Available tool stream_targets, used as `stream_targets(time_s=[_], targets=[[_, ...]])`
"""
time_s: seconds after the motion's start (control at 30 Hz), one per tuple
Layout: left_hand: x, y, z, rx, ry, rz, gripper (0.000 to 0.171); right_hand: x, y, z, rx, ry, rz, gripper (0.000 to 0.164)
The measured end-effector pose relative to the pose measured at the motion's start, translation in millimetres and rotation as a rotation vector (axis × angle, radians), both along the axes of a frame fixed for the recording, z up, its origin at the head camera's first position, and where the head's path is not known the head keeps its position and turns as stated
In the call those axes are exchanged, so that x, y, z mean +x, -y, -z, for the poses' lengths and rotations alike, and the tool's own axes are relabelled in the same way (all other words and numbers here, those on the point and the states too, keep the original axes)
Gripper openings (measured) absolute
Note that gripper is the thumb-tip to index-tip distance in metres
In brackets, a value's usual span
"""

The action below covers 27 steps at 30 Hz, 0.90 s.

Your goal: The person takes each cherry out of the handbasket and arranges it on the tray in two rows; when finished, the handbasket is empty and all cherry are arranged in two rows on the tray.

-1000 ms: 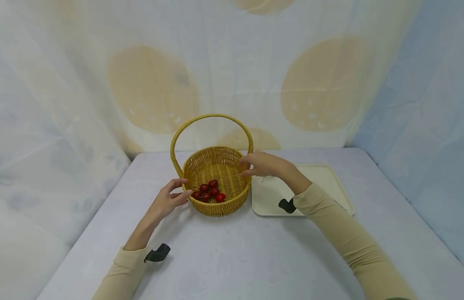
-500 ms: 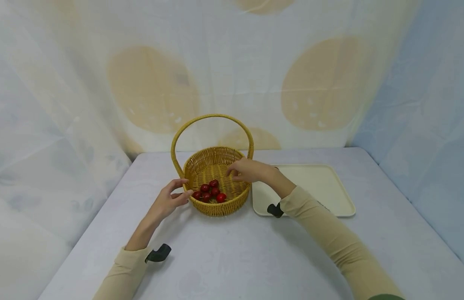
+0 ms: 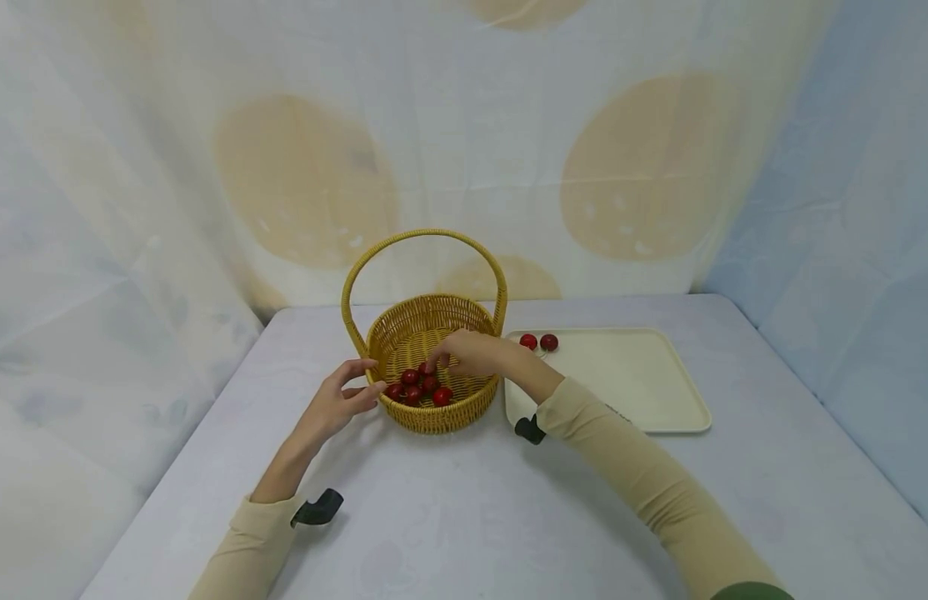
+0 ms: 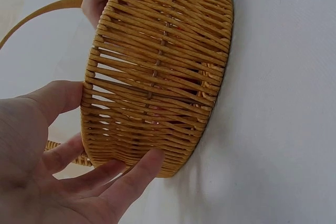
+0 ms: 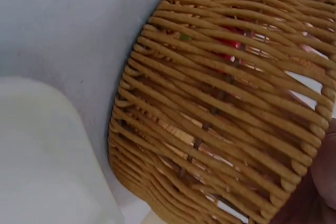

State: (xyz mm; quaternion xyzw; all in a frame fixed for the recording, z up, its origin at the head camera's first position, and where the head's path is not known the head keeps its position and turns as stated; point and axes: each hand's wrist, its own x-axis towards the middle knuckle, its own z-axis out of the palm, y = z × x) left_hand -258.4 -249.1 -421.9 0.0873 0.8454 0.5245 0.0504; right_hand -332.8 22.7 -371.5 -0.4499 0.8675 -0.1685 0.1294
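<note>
A round yellow-brown wicker basket (image 3: 434, 419) with a tall arched handle holds several dark red cherries (image 3: 411, 393) near its front left. At the left rim, my left hand (image 3: 336, 400) holds the basket; in the left wrist view its thumb touches the rim and other fingers lie along the woven wall. My right hand (image 3: 471, 354) reaches over the right rim into the basket. Its bent fingers point down, tips right at the uppermost cherry, with a gap showing between fingers and thumb. The right wrist view has the wicker wall across those fingers, with red showing through.
A cream rectangular tray (image 3: 629, 375) lies right of the basket, partly under my right forearm. Two cherries (image 3: 549, 342) with stems rest at its back left corner. Patterned cloth (image 3: 464, 150) hangs behind the table (image 3: 449, 517).
My right hand has moved left from the basket's right rim to above the cherries, uncovering the two cherries on the tray. My left hand has stayed at the rim.
</note>
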Motion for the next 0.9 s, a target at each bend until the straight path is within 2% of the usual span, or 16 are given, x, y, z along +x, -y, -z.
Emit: stream_targets(time_s=[0.3,0.47,0.9], targets=[[-2.9,1.8,2.9,0.002,-0.007,-0.002,0.065,1.8,15.2,5.8,0.000,-0.040,-0.046,0.032],[-4.4,1.7,3.8,-0.004,-0.003,-0.002,0.064,0.8,19.2,8.5,0.002,-0.034,-0.051,0.033],[-5.2,1.5,3.6,-0.001,0.006,-0.004,0.064,-3.2,20.2,17.6,0.060,-0.047,0.015,0.028]])
